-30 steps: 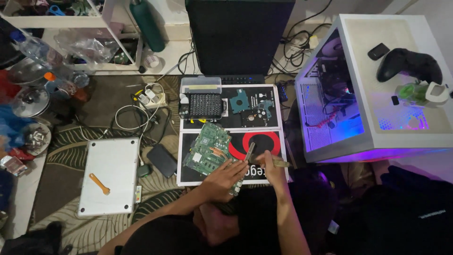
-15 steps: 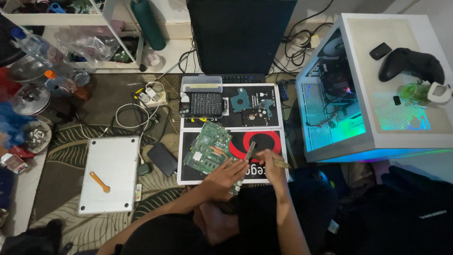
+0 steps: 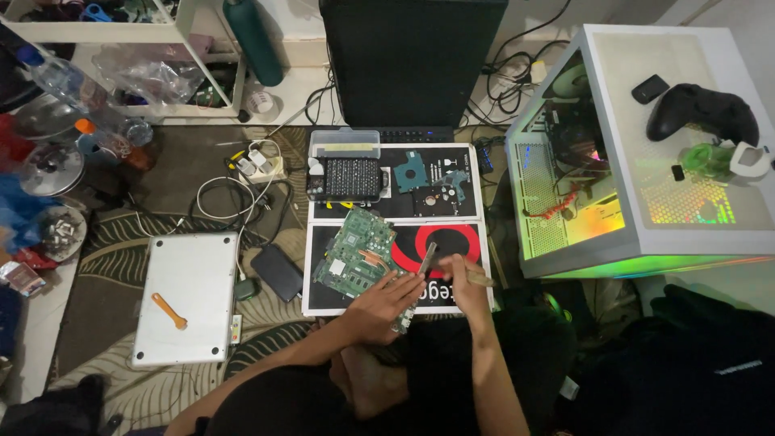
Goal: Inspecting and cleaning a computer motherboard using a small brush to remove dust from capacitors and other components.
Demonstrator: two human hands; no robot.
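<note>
A green circuit board (image 3: 355, 250) with a copper heat pipe lies on a black and red work mat (image 3: 452, 242). My left hand (image 3: 387, 299) rests flat on the board's near right corner and holds it down. My right hand (image 3: 456, 273) is closed around a thin tool with a wooden handle (image 3: 478, 279). A slim metal part (image 3: 427, 257) sticks up from between the two hands; which hand grips it I cannot tell.
A bit set case (image 3: 347, 173) and small blue parts sit on the far mat. A silver laptop base (image 3: 184, 295) with an orange pry tool lies left. A lit white computer case (image 3: 638, 161) with a game controller stands right. Cables and clutter fill the left floor.
The computer case's lighting has shifted from purple and blue to green and yellow. The hands have barely moved on the board.
</note>
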